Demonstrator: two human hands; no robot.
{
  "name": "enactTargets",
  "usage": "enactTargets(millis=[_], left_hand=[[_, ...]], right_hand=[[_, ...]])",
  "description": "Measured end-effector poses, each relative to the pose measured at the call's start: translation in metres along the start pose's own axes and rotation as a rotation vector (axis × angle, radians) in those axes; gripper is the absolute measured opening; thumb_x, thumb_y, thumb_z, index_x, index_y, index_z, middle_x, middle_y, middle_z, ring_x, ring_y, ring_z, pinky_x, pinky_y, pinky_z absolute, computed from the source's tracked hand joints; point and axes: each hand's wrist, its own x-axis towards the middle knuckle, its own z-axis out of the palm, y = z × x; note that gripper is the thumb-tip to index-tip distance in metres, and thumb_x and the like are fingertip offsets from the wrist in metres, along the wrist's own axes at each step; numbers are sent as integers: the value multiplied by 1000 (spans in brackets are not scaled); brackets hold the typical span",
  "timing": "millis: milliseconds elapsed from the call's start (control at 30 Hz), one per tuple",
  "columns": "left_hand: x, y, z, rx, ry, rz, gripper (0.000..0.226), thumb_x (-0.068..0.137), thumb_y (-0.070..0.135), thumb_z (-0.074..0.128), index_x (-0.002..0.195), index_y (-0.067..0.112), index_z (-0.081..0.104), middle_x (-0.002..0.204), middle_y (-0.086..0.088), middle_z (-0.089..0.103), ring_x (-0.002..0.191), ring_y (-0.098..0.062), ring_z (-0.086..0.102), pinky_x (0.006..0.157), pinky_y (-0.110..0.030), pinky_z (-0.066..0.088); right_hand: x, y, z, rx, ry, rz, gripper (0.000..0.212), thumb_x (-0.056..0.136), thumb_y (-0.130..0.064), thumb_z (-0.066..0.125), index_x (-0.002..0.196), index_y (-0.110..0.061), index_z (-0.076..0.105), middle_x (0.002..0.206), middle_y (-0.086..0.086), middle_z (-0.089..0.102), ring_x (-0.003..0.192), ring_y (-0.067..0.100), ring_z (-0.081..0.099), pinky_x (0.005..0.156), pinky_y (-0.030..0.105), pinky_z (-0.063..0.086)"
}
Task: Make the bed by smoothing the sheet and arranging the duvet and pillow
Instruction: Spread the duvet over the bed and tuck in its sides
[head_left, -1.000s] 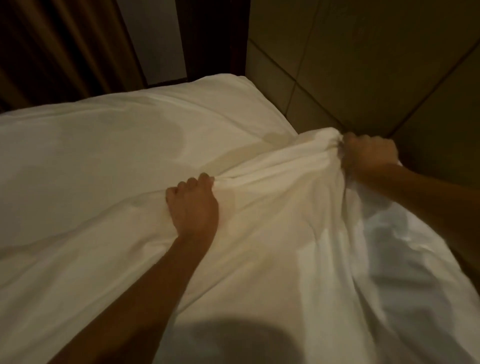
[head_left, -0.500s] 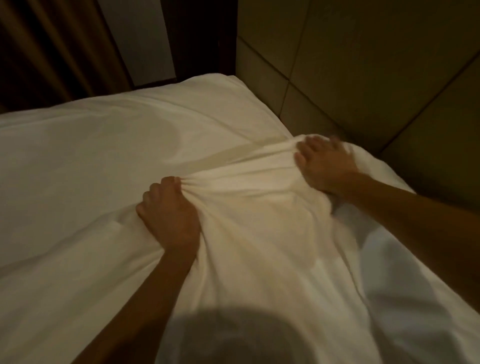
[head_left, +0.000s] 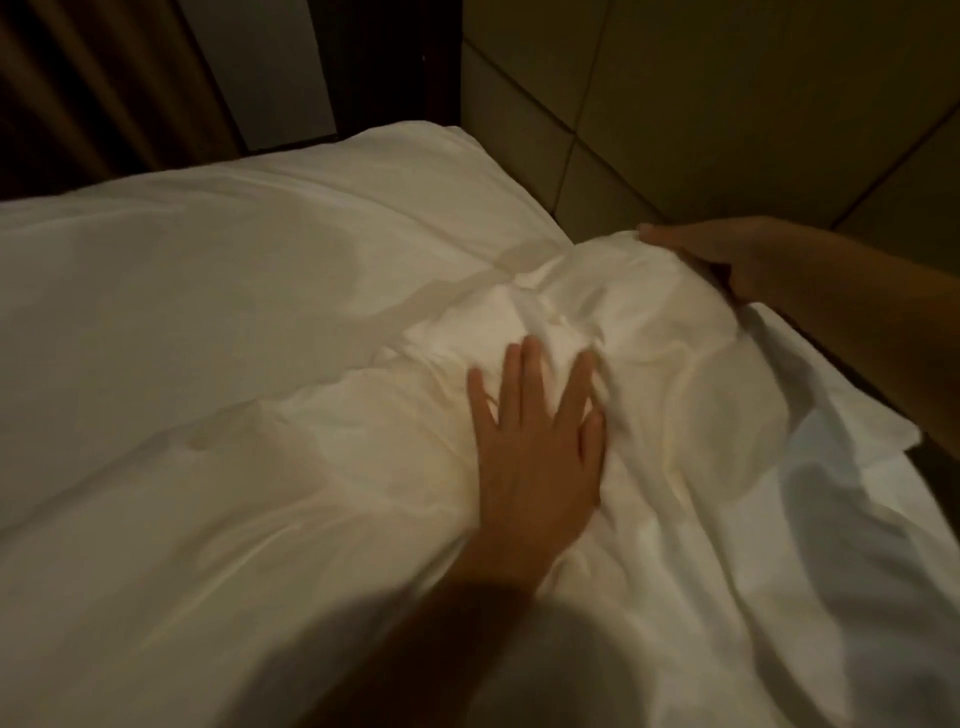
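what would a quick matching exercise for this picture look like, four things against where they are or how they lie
Things
1. left hand
2. right hand
3. curtain
4. wall panels

Places or states
a. brown folds, top left of the view
b. flat, fingers spread, on the middle of the duvet
c. greenish, with seams, upper right
d. on the duvet's bunched corner by the wall

Pairs: 1-b, 2-d, 3-a, 4-c

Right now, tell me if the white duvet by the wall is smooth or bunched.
Bunched: the white fabric duvet puckers into creases ahead of the flat left hand.
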Motion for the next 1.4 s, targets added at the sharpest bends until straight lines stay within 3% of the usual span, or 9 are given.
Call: enactTargets(millis=[267, 433, 533, 600, 700, 900, 1100, 1267, 1400], left_hand=[[-17, -8, 28, 60, 15, 38, 49, 101, 32, 34, 149, 24, 36, 156, -18, 28, 146, -32, 23, 117, -57, 12], [-22, -12, 31, 32, 24, 26, 49, 100, 31, 34, 148, 22, 37, 155, -17, 30, 145, -32, 26, 117, -56, 15], [-23, -14, 36, 37, 22, 20, 49, 100, 30, 32, 147, 19, 39, 153, -18, 33, 143, -33, 29, 116, -56, 17], [-25, -14, 36, 45, 12, 18, 50, 99, 29, 31, 147, 19, 38, 152, -18, 36, 142, -33, 31, 115, -57, 19], [-26, -13, 36, 43, -9, 17, 50, 99, 29, 31, 147, 19, 40, 150, -19, 38, 142, -32, 32, 114, -57, 20], [-28, -12, 35, 40, -21, 2, 50, 100, 29, 26, 146, 18, 41, 151, -19, 38, 143, -31, 31, 115, -56, 19], [-28, -15, 40, 59, -8, -9, 49, 100, 27, 29, 147, 14, 39, 149, -19, 39, 142, -32, 33, 114, -57, 21], [-29, -19, 46, 119, 5, 17, 60, 92, 27, 53, 147, 13, 36, 150, -20, 38, 142, -33, 31, 116, -57, 16], [-24, -16, 35, 42, 45, 1, 50, 97, 26, 34, 145, 16, 42, 151, -18, 38, 142, -30, 33, 116, -55, 19]], right_hand=[[14, 10, 8, -476, 553, -318, 50, 97, -39, 54, 120, 5, 60, 124, 25, 59, 116, 41, 55, 91, 44, 46], [12, 22, 6, -672, 547, -288, 44, 101, -34, 44, 121, 2, 58, 125, 24, 55, 115, 42, 53, 92, 44, 43], [-1, 19, 2, -707, 422, -304, 53, 99, -48, 42, 112, 0, 60, 101, 17, 56, 93, 35, 56, 73, 36, 41], [-10, 19, -3, -588, 228, -195, 62, 96, -55, 44, 123, 0, 56, 106, 18, 56, 95, 35, 54, 72, 35, 43], [-27, 26, -11, -364, 36, -24, 77, 89, -60, 51, 140, -3, 42, 137, 20, 48, 118, 39, 49, 95, 44, 44], [-54, 34, -36, -428, 45, -81, 62, 82, -63, 57, 86, -1, 59, 83, 15, 59, 71, 27, 52, 59, 32, 43], [-58, 23, -10, -196, -117, -109, 95, 47, -80, 72, 113, -11, 67, 110, 8, 69, 99, 27, 65, 93, 43, 51], [-54, 17, 13, -138, -54, -125, 81, 75, -35, 80, 141, -7, 42, 136, 10, 51, 115, 29, 54, 97, 42, 48], [-58, 35, -5, 192, 202, -254, 21, 73, -10, 79, 90, -9, 67, 93, 6, 66, 80, 20, 62, 71, 29, 52]])
